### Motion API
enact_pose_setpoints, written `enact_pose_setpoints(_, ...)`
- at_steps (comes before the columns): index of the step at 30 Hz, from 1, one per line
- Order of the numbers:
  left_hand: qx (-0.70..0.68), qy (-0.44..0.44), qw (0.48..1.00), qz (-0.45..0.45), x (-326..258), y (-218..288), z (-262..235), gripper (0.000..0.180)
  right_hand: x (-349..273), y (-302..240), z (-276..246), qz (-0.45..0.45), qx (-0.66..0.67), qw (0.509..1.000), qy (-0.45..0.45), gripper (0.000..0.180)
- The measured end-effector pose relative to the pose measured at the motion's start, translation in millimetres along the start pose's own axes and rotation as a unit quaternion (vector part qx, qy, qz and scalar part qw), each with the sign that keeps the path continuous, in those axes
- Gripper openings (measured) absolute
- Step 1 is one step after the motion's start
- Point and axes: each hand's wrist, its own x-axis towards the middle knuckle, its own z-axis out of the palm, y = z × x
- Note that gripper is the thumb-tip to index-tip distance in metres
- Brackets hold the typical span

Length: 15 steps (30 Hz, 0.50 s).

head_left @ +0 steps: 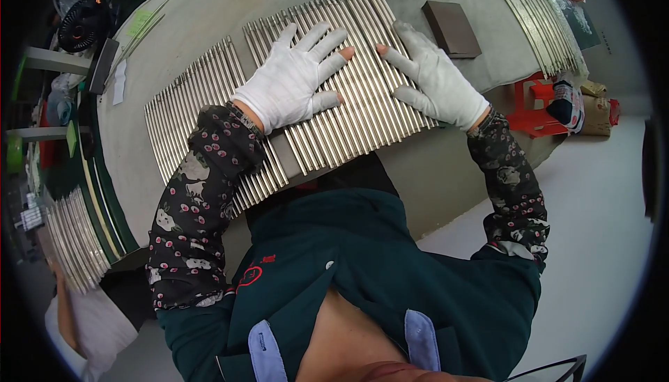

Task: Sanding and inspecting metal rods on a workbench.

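Head view, the only one: two batches of slim metal rods lie side by side on a grey-covered table [129, 173], rods running roughly far to near; the right batch [359, 128] lies under the hands, the left batch [185, 114] just beside it. Left hand [286, 82], white-gloved, rests palm down over the left part of the right batch, fingers open and fanned. Right hand [439, 82], likewise gloved, lies over that batch's right margin, fingers spread, thumb apart — neither hand closes around a rod. Some fingertips are bare. Main hazard, in my judgement: the rods look round and no frame shows around them, so uneven or sideways pressure from either palm could roll the outer ones out of line or ride one over its neighbour. Left patterned sleeve [198, 204] crosses the left batch; contact is unclear, but a drag of the forearm could skew those rods. Near ends lie close to the green shirt [327, 225] — leaning in might nudge them. Dark block [451, 30] stands just right of the batch's far end; a wide sweep of the right hand could knock it. Another rod group [540, 30] lies farther right, well apart.
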Motion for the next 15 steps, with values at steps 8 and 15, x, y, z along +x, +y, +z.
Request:
enact_pose_setpoints(8, -0.022, 0.021, 0.999, -0.007, -2, 4, -4, 0.072, 11, -5, 6, 0.002, 0.034, 0.999, 0.020, 0.067)
enact_pose_setpoints(15, -0.082, 0.012, 0.996, -0.031, -30, 9, -14, 0.078, 14, -31, -9, 0.012, 0.015, 0.999, -0.031, 0.069)
